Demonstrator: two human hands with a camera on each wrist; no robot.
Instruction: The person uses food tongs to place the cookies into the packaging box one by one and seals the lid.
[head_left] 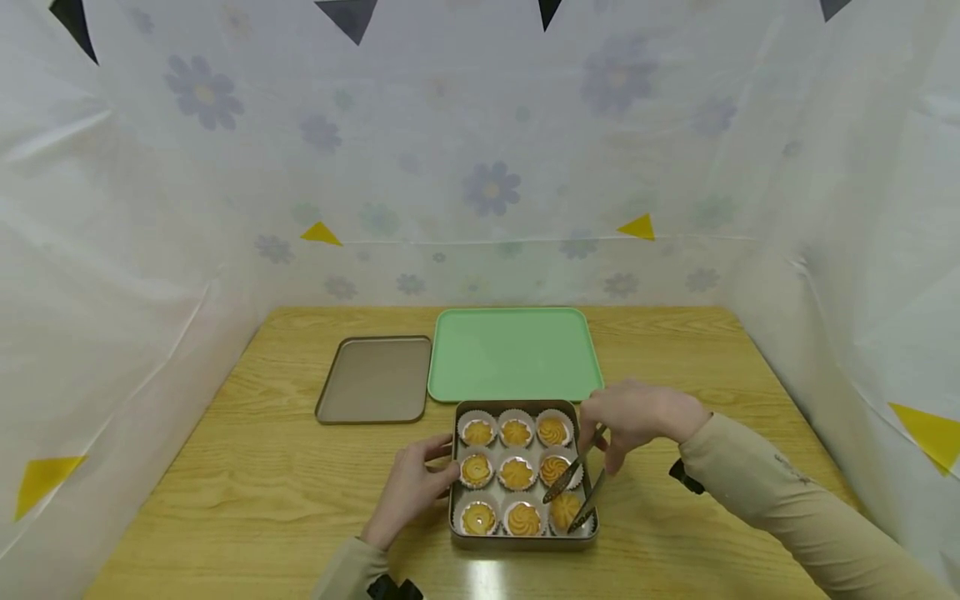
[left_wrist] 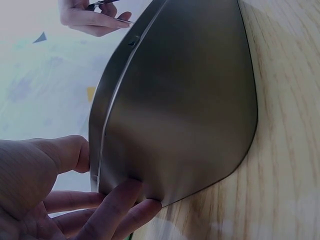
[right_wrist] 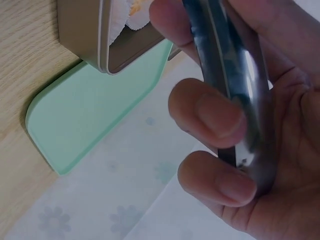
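Note:
A deep metal baking tin (head_left: 523, 543) stands near the table's front, holding three rows of golden swirled cookies (head_left: 517, 474) in white paper cups. At its left side, my left hand (head_left: 412, 483) holds the wall; in the left wrist view the thumb is at the rim and several fingertips press the outer wall (left_wrist: 185, 115). My right hand (head_left: 637, 412) grips metal tongs (right_wrist: 235, 95) above the tin's right side. The tongs' tips are spread around the front right cookie (head_left: 564, 510); whether they touch it cannot be told.
Behind the tin lies a flat green tray (head_left: 517, 354). A shallow brown tray (head_left: 375, 379) sits to its left. White flowered curtains (head_left: 491, 250) with triangular markers (head_left: 637, 227) surround the wooden table (head_left: 285, 483) at the back and both sides.

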